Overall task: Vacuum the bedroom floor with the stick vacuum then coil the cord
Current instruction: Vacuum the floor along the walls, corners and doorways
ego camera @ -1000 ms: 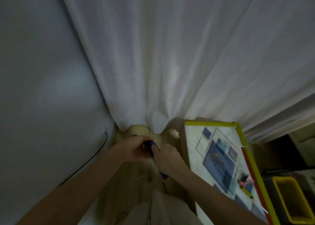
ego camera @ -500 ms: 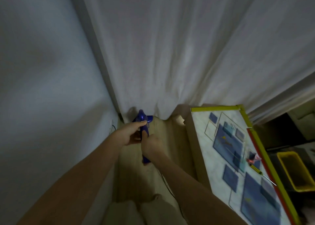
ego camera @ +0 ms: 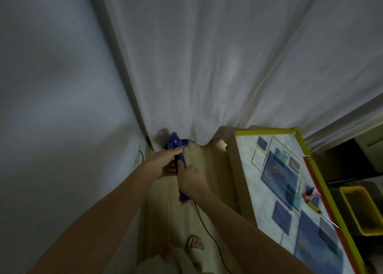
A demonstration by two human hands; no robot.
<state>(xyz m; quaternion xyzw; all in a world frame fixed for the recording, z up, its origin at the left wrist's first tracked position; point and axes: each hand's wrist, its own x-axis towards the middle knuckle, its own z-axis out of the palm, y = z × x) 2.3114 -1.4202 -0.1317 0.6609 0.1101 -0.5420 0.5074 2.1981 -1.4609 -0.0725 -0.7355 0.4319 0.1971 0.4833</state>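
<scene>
While I stand by the curtain (ego camera: 207, 70), both hands hold the blue vacuum (ego camera: 180, 158). Its long handle points away from me, down to the floor (ego camera: 207, 170) at the wall corner. My left hand (ego camera: 163, 166) grips higher up. My right hand (ego camera: 191, 178) wraps lower, nearer me. The cord (ego camera: 209, 232) trails back past my foot.

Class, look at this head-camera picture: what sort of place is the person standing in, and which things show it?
Probably a room in a home, likely a bedroom corner: a long white curtain hangs to the wooden floor, a patterned bed or mattress lies alongside, and both hands grip a blue vacuum handle.
</scene>
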